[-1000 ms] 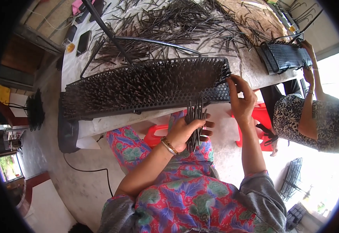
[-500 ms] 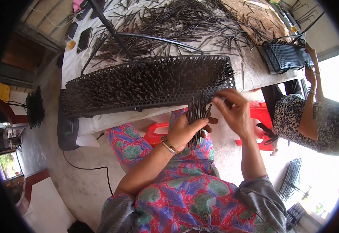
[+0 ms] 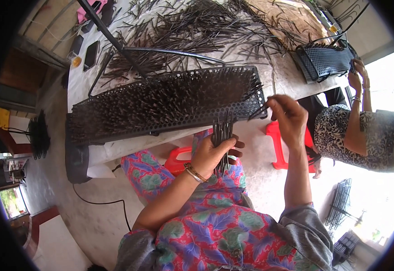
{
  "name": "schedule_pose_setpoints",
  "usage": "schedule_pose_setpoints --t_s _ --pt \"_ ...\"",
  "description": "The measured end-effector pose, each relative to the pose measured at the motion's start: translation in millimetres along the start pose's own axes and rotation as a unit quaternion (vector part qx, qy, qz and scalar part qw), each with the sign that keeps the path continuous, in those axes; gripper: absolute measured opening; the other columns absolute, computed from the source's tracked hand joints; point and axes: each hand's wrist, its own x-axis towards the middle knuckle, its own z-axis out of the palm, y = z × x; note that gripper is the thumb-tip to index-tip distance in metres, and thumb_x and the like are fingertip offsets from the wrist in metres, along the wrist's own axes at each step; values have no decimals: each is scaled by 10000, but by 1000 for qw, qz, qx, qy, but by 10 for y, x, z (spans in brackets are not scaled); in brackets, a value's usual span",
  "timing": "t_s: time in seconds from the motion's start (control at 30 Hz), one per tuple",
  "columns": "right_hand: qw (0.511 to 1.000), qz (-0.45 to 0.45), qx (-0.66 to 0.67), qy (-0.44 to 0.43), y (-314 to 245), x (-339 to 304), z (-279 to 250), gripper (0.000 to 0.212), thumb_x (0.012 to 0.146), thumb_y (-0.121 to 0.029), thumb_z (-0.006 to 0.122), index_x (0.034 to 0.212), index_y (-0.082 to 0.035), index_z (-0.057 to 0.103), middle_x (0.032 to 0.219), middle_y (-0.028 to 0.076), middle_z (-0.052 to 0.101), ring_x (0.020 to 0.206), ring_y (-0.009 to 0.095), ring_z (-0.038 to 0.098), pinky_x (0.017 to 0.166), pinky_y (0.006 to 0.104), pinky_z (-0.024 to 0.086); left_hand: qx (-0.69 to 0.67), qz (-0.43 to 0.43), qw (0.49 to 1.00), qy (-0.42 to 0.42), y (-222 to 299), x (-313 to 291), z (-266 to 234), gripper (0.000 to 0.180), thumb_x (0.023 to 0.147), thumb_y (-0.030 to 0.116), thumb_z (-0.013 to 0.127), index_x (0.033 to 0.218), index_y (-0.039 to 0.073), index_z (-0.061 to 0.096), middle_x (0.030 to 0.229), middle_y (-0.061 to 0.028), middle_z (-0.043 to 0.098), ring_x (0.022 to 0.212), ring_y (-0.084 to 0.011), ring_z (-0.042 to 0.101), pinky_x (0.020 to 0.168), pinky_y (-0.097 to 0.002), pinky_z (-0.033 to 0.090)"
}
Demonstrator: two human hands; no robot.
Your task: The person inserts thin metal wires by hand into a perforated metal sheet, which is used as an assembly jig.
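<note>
A bundle of thin dark rods (image 3: 222,131) stands upright in my left hand (image 3: 213,156), whose thumb and fingers wrap round it below the near edge of a black perforated rack (image 3: 188,118). Dark rods (image 3: 161,95) are packed upright in most of the rack's holes; bare holes show along its near edge and right end. My right hand (image 3: 289,116) is beside the rack's right corner, thumb and forefinger pinched on a thin dark rod (image 3: 259,111) that slants toward the rack. Whether it is one rod or several is hard to make out.
Loose dark rods (image 3: 183,31) lie heaped across the table (image 3: 280,81) behind the rack. A black metal bar (image 3: 111,36) slants over its left part. At right a co-worker's hands (image 3: 357,74) touch another perforated rack (image 3: 325,62). Red stools (image 3: 276,142) stand below.
My right hand has moved right, away from the bundle, and a rod now shows pinched in its fingers. My left hand still grips the bundle. The view has shifted slightly.
</note>
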Motion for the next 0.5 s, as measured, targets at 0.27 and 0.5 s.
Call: schedule_pose_setpoints --t_s 0.27,0.5 --pt "979 -163 -109 -50 188 403 -47 103 820 -34 643 913 10 648 792 25 627 627 75 530 578 214 426 18 -20 999 -32 -72 22 -14 212 895 198 569 1004 16 581 916 -106 655 698 -154 645 523 -254 496" --pt "989 -122 -29 -80 229 464 -93 101 829 -44 641 917 3 650 803 35 630 660 81 559 608 220 446 28 -21 998 -47 -89 26 -57 234 894 212 571 1024 17 580 897 -101 656 663 -122 623 510 -231 479"
